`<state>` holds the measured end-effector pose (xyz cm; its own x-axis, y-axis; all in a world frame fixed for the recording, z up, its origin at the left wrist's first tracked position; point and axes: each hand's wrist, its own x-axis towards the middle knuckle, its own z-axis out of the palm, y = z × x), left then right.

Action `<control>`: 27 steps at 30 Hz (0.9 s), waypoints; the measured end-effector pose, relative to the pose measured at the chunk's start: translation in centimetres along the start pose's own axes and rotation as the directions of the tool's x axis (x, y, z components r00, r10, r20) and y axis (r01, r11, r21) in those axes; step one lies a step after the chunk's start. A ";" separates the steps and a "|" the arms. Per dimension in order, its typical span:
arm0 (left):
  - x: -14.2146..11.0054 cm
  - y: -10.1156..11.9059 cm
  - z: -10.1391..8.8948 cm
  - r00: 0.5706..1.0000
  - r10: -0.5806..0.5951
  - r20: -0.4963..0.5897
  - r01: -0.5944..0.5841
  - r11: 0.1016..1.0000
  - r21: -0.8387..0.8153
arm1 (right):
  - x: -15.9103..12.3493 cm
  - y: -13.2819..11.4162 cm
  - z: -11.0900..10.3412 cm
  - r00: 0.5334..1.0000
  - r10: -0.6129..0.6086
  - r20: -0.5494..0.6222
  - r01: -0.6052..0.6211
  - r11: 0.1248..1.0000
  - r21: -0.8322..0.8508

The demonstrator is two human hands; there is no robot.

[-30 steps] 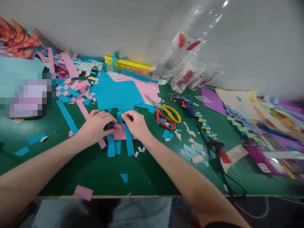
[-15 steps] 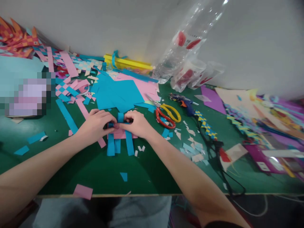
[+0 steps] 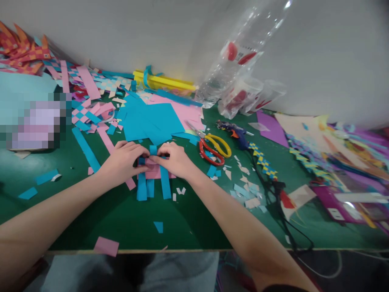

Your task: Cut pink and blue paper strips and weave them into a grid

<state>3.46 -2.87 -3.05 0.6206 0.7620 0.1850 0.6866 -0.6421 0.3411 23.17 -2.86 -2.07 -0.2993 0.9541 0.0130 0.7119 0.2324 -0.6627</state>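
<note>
Between my hands lies a small weave of pink and blue paper strips (image 3: 154,173) on the green table. Several blue ends hang toward me, and one blue strip (image 3: 153,149) sticks up at the far edge. My left hand (image 3: 127,159) grips the weave's left upper part, thumb and fingertips pinched together. On the other side my right hand (image 3: 172,159) pinches the upper edge, its thumb tip close to the left fingertips. Fingers partly cover the top of the weave. A long pink strip (image 3: 106,140) runs under my left hand.
Red and yellow-handled scissors (image 3: 214,150) lie right of my hands, with a blue glue gun (image 3: 240,136) and its black cord beyond. Blue paper sheets (image 3: 152,119) sit behind. A clear plastic bottle (image 3: 237,56) leans at the wall. Paper scraps (image 3: 247,190) are scattered about.
The upright blue strip at the far edge looks lower and shorter above my fingers. My thumbs have shifted slightly, and more of the pink weave shows beneath them.
</note>
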 end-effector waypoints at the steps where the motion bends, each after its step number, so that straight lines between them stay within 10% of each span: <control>1: 0.0 0.1 0.0 1.000 -0.005 0.004 0.005 1.000 -0.004 | 0.0 0.1 0.1 1.000 -0.001 -0.006 0.001 1.000 -0.011; 27: 0.0 0.0 0.2 0.999 -0.051 -0.016 0.050 0.996 -0.071 | -0.3 -0.1 0.8 0.998 0.042 -0.037 -0.042 0.999 -0.015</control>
<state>3.52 -2.87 -3.26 0.5784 0.7951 0.1823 0.6883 -0.5956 0.4142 22.63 -3.36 -2.61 -0.2456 0.9693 0.0130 0.7331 0.1945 -0.6517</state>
